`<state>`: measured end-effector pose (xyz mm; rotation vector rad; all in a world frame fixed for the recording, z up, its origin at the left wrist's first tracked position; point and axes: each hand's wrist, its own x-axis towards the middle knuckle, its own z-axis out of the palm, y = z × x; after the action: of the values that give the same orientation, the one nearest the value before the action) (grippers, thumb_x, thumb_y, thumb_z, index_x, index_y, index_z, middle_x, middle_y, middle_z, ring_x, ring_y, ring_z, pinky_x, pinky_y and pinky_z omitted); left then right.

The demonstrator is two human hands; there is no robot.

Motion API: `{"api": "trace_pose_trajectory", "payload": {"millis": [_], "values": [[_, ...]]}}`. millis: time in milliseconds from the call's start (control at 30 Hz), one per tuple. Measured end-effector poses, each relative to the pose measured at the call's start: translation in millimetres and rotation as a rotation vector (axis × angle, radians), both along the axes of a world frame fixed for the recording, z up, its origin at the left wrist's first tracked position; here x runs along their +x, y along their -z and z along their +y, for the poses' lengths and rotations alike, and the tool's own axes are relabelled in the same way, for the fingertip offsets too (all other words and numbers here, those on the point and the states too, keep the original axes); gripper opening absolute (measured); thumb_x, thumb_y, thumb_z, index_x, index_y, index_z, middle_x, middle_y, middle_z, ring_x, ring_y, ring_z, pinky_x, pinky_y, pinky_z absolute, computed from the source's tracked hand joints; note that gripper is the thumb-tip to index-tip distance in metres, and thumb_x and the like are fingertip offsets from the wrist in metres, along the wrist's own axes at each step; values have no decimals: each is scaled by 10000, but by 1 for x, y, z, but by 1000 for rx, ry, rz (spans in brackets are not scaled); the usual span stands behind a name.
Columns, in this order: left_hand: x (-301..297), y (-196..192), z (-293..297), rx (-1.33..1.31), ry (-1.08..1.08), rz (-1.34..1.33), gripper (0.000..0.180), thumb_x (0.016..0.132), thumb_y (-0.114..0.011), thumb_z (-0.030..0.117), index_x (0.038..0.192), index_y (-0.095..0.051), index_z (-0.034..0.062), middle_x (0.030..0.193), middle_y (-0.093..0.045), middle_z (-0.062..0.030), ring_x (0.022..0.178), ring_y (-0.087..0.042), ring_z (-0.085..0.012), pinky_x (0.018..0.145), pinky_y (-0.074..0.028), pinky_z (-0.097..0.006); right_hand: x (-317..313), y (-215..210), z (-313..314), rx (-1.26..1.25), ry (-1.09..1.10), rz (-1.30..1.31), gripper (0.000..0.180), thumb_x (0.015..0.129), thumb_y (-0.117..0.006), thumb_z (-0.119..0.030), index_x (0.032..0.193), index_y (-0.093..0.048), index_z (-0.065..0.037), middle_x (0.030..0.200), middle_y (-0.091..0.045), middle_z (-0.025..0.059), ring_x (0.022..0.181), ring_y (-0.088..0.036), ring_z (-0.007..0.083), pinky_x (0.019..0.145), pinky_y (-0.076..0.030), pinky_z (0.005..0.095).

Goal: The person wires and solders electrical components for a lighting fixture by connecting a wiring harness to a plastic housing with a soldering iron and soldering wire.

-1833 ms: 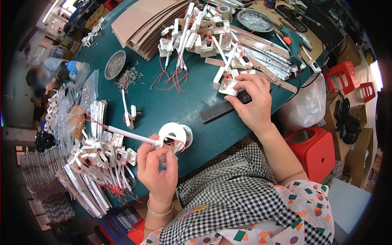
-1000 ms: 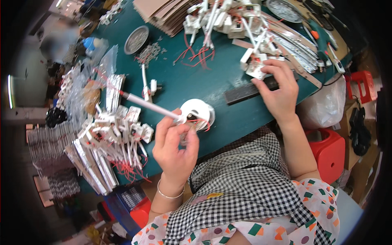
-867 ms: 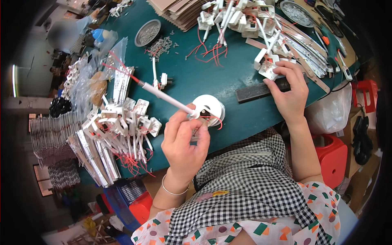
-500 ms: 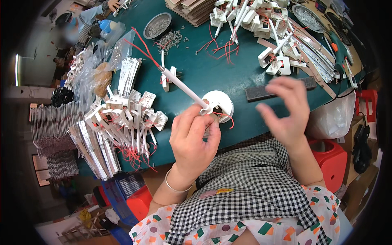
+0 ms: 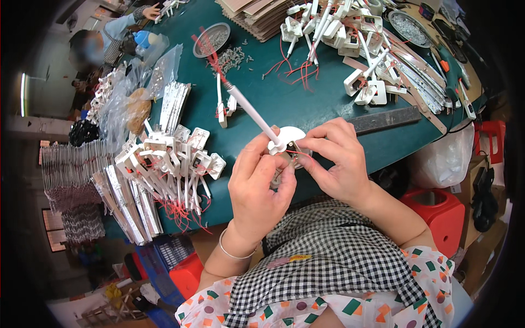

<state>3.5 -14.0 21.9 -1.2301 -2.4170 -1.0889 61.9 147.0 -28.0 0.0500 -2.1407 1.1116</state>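
Near the table's front edge, my left hand (image 5: 254, 186) grips a white lamp part at the joint of its thin tube and round base. The white tube (image 5: 252, 113) slants up and to the left, with red wires (image 5: 213, 59) coming out of its far end. Beneath my fingers, the round white base (image 5: 291, 133) shows a small dark opening. My right hand (image 5: 343, 159) is closed at that opening, thumb and forefinger pinching a thin red wire (image 5: 295, 152). Fingers partly hide the base and wire.
Piled white lamp parts (image 5: 164, 156) lie at left; more (image 5: 355, 33) lie at the back right. A dish of screws (image 5: 214, 38) stands behind. A dark bar (image 5: 385, 119) lies right of my hands. At far left, another person's hand (image 5: 151, 12) reaches over the table.
My right hand has come in from the right, where it was open in the air, and closed at the base's red wire. The tube's wire end has shifted slightly right.
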Motion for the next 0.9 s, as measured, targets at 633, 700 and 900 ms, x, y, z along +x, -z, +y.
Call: {"api": "trace_pose_trajectory", "payload": {"millis": [633, 700, 900], "values": [[0, -3, 5, 144, 87, -263, 102, 704, -678, -72, 756, -611, -15, 1083, -625, -150, 622, -614, -112, 535, -503, -220, -5, -16, 9, 52, -16, -40, 217, 744, -748, -101, 958, -716, -103, 869, -639, 27, 898, -577, 238, 813, -414, 369], [0, -2, 8, 165, 42, -336, 98, 700, -682, -57, 762, -625, -7, 1102, -619, -152, 687, -603, -114, 562, -478, -225, 8, -32, 33, 91, 59, -32, 258, 735, -753, -89, 990, -713, -96, 927, -650, 51, 913, -593, 254, 827, -441, 375], [1, -4, 6, 46, 6, 97, 92, 725, -682, -40, 747, -615, 19, 1080, -632, -171, 870, -622, -259, 768, -496, -344, 68, -49, 142, 111, 737, 35, 243, 748, -731, -82, 985, -686, -49, 1004, -646, 129, 957, -609, 315, 867, -480, 404]]}}
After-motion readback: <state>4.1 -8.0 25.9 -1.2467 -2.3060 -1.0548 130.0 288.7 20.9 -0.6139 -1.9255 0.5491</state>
